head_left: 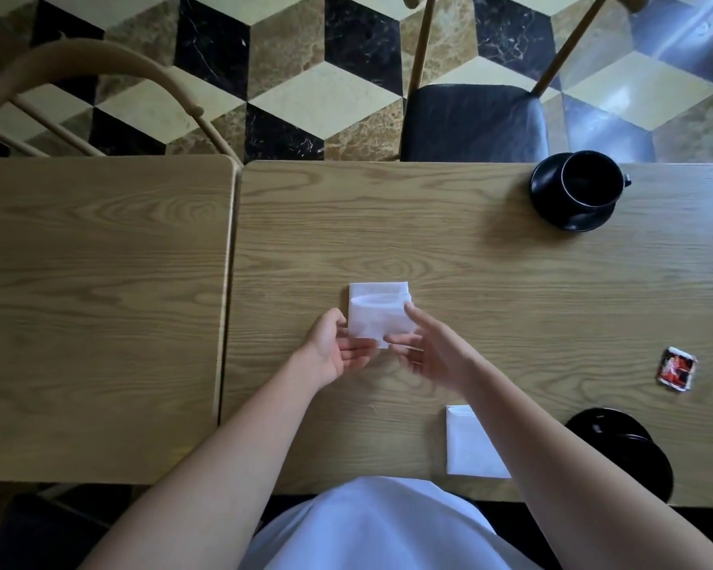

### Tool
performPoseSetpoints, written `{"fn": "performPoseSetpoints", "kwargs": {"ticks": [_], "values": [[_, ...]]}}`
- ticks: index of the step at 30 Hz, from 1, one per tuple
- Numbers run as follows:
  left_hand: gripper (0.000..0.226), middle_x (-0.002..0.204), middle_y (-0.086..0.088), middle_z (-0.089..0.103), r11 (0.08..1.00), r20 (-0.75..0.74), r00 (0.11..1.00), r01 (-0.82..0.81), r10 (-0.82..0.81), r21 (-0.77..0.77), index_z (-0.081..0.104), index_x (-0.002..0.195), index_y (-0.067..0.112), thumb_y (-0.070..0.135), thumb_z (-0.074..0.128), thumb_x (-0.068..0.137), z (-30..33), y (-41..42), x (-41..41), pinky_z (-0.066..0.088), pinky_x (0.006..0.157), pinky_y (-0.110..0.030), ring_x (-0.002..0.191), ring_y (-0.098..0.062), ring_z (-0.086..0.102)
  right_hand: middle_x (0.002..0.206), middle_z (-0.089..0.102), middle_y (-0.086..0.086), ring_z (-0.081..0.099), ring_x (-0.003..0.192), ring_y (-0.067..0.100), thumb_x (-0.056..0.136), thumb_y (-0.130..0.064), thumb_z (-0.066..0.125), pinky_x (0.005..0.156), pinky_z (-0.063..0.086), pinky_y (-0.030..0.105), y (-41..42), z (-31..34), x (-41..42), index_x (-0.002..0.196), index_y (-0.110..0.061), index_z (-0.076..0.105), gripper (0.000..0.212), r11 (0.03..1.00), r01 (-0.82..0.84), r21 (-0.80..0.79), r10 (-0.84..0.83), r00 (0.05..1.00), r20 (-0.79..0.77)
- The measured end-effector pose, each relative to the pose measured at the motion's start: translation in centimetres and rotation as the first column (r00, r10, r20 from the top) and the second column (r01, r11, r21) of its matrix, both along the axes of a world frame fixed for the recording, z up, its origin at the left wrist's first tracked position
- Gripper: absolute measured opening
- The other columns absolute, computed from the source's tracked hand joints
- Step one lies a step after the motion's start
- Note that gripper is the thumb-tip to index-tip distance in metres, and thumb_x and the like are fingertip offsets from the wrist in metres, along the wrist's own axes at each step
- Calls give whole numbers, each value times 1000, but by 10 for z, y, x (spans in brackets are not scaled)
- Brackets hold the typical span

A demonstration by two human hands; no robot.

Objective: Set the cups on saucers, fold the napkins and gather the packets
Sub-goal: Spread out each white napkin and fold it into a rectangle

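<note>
A: Where is the napkin being worked on?

B: The white folded napkin [377, 312] lies flat on the wooden table [449, 248], well in front of the black cup [589, 181], which stands on its saucer [552, 211] at the table's far edge.

A: And the hands?

B: The left hand [334, 349] is palm up at the napkin's near left corner, its fingers loosely extended and touching the edge; the thumb sits by the left side. The right hand [429, 349] reaches in from the right, fingers spread and relaxed, their tips on the napkin's near right corner. Whether either one actually pinches the paper, I cannot tell.

A: Anything else near the napkin?

B: A second napkin [472, 442] lies nearer the person and to the right, partly under the right forearm. Farther right is a red packet [676, 368], and a second black saucer [610, 429] sits near the table's close edge.
</note>
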State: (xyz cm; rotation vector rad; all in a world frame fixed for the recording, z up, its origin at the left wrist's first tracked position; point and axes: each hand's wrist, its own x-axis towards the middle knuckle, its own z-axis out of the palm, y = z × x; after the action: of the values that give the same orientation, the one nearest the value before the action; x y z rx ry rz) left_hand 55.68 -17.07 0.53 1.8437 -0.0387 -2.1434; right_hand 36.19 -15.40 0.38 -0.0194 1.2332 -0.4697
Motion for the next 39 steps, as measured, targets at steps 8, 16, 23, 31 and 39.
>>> {"fn": "performPoseSetpoints", "kwargs": {"ticks": [8,16,23,31,39], "values": [[33,68,-10,46,816,599,744,522,-295,-248,42,64,17,22,66,85,-18,-9,-4,28,58,-31,64,-19,41,61,59,-8,51,55,8,87,-33,70,53,38,25,-16,-14,1,84,-12,73,22,802,-572,-170,270,601,-752],[32,68,-10,52,769,688,642,610,-338,-192,40,69,19,28,55,95,-29,-19,-1,38,63,-33,72,-37,66,80,69,0,63,63,14,91,-40,69,64,54,34,-23,-22,4,104,-22,70,23,769,-591,-243,337,698,-632],[34,64,-5,45,728,728,568,671,-384,-140,34,70,16,31,45,99,-29,-23,-4,38,62,-37,79,-41,69,62,62,1,59,57,15,92,-34,67,45,38,19,-28,-28,-2,78,-9,66,29,798,-573,-186,353,695,-627],[28,67,-7,54,761,729,580,637,-364,-127,38,82,13,30,49,101,-23,-29,-16,28,24,-20,37,-29,56,72,69,17,68,78,38,95,-39,57,73,57,46,-23,-23,10,74,-4,59,41,786,-606,-125,315,566,-762],[53,83,-12,63,765,713,577,638,-397,-91,51,92,5,58,47,95,-14,-38,-21,31,28,-19,48,-32,63,75,71,6,67,75,30,93,-51,53,69,56,41,-27,-12,12,83,-8,58,45,794,-605,-51,283,443,-851]]}}
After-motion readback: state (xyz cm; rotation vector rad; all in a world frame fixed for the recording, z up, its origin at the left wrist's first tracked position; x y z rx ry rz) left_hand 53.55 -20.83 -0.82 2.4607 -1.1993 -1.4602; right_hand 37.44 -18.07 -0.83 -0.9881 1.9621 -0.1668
